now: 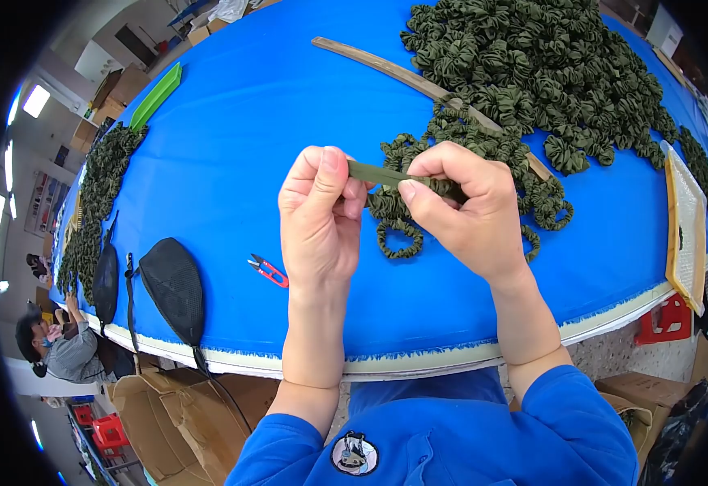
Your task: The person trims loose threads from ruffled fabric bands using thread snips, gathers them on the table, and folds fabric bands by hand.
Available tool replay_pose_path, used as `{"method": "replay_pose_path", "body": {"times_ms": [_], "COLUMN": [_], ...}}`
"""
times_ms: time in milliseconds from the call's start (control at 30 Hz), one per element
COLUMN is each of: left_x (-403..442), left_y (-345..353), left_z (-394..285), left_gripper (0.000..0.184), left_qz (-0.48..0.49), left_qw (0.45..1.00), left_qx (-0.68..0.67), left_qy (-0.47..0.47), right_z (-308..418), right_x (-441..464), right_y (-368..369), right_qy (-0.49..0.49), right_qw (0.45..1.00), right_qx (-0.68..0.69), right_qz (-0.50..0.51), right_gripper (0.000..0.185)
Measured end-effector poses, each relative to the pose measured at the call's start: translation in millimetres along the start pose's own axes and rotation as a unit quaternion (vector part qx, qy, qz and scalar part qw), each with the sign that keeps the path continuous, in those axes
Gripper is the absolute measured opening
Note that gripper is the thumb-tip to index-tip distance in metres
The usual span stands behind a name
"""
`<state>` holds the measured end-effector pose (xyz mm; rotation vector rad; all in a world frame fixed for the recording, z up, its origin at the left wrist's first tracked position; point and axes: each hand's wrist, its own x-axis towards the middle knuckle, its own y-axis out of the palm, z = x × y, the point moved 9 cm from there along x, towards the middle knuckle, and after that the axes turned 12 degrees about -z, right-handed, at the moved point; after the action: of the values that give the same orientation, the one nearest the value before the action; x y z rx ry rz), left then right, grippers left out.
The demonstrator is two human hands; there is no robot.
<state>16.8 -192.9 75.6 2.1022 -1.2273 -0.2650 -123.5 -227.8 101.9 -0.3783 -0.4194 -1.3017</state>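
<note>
Above the blue tabletop, my left hand (321,211) pinches one end of a dark green fabric scrunchie (376,173) between thumb and fingers. My right hand (469,202) grips its other side, where the cloth looks gathered. Between the two hands a short length is pulled flat and smooth; the rest is hidden by my right fingers. Behind and below my right hand lies a loose group of similar scrunchies (400,240). Red-handled thread snips (269,271) rest on the table to the left of my left forearm.
A large scrunchie heap (524,65) covers the far right, bordered by a wooden strip (386,67). Another heap (102,194) lies left, near a green tray (157,95). Black mesh pouches (172,279) and a framed panel (684,227) sit near the edge. A co-worker (70,348) sits left.
</note>
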Motion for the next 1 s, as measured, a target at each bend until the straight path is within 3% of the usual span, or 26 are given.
{"method": "replay_pose_path", "body": {"times_ms": [200,333,533,667,867,1000], "left_x": [0.9,-10.7,-5.5,-3.3,-2.2,-5.5], "left_y": [10.1,28.6,21.5,13.0,13.5,16.4], "left_z": [9.1,8.8,7.0,-9.9,-4.8,-3.5], "left_gripper": [0.017,0.017,0.017,0.018,0.018,0.018], "left_qz": [0.045,0.096,0.124,0.074,0.077,0.084], "left_qw": [0.998,0.966,0.978,0.997,0.996,0.985], "left_qx": [0.033,0.239,0.166,-0.010,0.041,0.146], "left_qy": [-0.029,0.005,0.008,-0.014,-0.002,0.045], "right_z": [8.9,11.7,5.9,5.4,-1.7,-5.3], "right_x": [-0.2,0.2,0.1,-3.2,-2.3,-4.1], "right_y": [-7.6,-9.2,-0.9,6.3,12.2,4.9], "right_qy": [-0.041,-0.035,-0.005,0.007,-0.012,-0.035], "right_qw": [0.998,0.999,0.997,0.997,0.997,0.992], "right_qx": [-0.010,-0.007,0.083,0.071,0.064,0.117], "right_qz": [-0.037,-0.040,0.001,0.040,0.041,0.032], "right_gripper": [0.008,0.010,0.011,0.011,0.012,0.013]}}
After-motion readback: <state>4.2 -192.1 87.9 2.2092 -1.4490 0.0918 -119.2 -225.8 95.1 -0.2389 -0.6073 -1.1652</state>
